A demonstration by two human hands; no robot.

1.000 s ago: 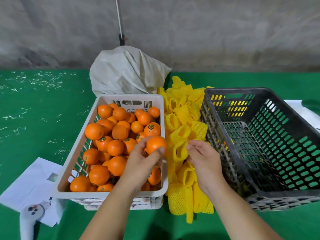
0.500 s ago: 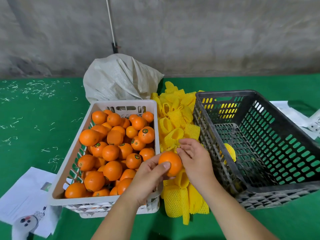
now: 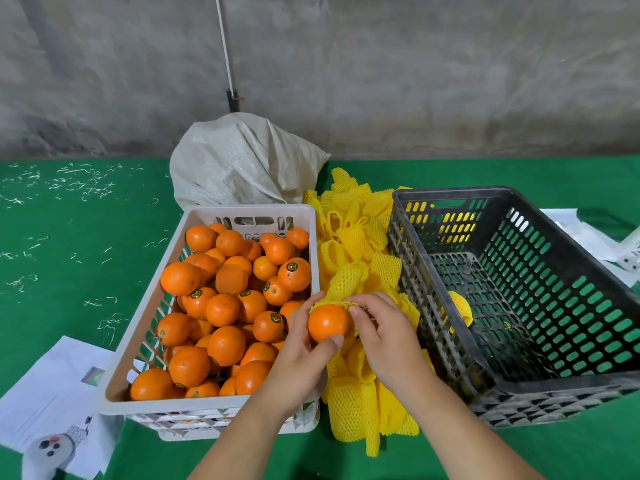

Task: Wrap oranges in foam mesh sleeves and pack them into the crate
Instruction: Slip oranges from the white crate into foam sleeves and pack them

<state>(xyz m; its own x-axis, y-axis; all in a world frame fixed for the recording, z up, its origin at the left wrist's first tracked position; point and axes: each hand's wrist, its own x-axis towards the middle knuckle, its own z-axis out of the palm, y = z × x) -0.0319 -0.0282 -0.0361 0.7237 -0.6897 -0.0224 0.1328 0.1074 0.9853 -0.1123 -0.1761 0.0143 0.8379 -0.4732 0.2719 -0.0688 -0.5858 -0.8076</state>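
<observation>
Fingers of the left hand grip a round orange fruit from below, hiding its underside; the right hand pinches a yellow foam mesh sleeve over its top. Just right of the grip, the black slotted plastic crate shows one wrapped fruit, partly hidden by the wall. Left, a white plastic crate brims with oranges.
</observation>
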